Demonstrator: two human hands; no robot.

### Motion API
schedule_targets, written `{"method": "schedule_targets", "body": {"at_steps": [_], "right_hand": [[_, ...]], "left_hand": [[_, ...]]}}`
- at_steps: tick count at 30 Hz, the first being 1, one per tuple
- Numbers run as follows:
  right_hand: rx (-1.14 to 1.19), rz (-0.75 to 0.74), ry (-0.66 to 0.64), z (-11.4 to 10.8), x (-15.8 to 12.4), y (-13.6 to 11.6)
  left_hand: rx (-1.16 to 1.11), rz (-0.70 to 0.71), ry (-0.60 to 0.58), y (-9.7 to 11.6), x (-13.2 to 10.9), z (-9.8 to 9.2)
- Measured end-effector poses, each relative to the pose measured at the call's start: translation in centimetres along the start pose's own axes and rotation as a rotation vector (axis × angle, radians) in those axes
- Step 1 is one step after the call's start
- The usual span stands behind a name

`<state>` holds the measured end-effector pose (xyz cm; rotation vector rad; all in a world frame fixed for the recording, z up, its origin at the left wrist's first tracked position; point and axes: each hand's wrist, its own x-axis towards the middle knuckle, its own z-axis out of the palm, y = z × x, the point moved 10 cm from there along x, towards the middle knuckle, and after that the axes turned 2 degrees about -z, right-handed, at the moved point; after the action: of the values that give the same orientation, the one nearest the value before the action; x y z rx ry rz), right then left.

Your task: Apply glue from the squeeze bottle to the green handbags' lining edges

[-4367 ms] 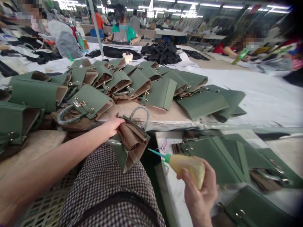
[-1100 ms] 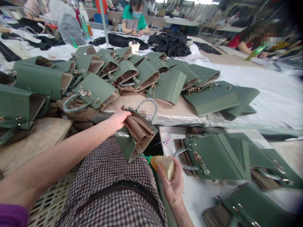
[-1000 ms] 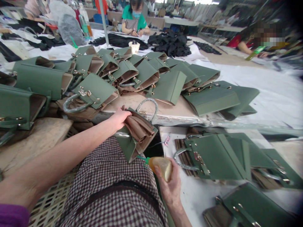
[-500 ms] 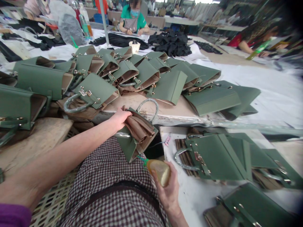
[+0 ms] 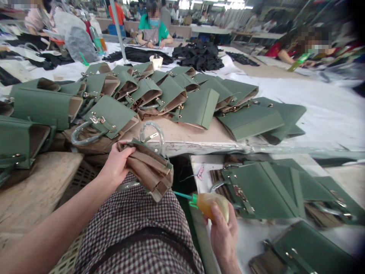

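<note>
- A checked garment [image 5: 134,211], apron or skirt, I cannot tell which, in small squares of dark brown and off-white.
- Its cloth looks soft and slightly wrinkled, rounded over the lap.
- A plain, nearly black band [image 5: 151,233] curves across the checks.
- Left hand [image 5: 117,163] and left forearm [image 5: 71,224] bare.
- Right hand [image 5: 225,230] and right wrist [image 5: 229,262] bare too.

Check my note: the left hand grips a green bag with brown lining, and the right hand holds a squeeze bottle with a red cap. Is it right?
The cap is green, not red, as the head view shows. The left hand grips a green bag with brown lining, and the right hand holds the squeeze bottle.
</note>
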<state>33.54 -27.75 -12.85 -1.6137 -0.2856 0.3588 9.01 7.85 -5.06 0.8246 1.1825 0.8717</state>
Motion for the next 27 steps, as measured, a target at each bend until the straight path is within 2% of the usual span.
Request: {"method": "schedule_targets", "body": {"at_steps": [2, 4, 8, 13, 16, 19, 22, 24, 27], "right_hand": [[0.01, 0.06, -0.024, 0.3, 0.0, 0.6], [-0.087, 0.04, -0.062, 1.0, -0.2, 0.2], [-0.332, -0.167, -0.159, 3.1, -0.7, -1.8], [-0.465, -0.402, -0.303, 5.8, -1.9, -2.6], [-0.502, -0.493, -0.309, 6.3, -2.5, -2.9], [-0.51, -0.554, -0.233, 6.0, -2.9, -3.6], [-0.514, -0.508, -0.093, 4.8, -2.5, -4.2], [-0.489, -0.389, -0.047, 4.0, -2.0, -3.7], [-0.42, -0.17, -0.069, 3.6, -1.3, -2.1]], "left_hand": [[-0.012, 0.017, 0.035, 0.1, -0.2, -1.0], [-0.026, 0.016, 0.071, -0.2, -0.3, -1.7], [-0.037, 0.002, 0.114, -0.8, -0.1, -2.6], [-0.034, -0.009, 0.121, -1.1, -0.2, -3.4], [-0.028, -0.014, 0.119, -1.1, -0.4, -3.7], [-0.033, -0.015, 0.126, -1.1, -0.8, -4.0], [-0.06, -0.023, 0.141, -1.4, -1.2, -4.8], [-0.081, -0.026, 0.151, -1.7, -1.4, -5.7], [-0.094, -0.027, 0.165, -2.5, -1.7, -7.4]]}}
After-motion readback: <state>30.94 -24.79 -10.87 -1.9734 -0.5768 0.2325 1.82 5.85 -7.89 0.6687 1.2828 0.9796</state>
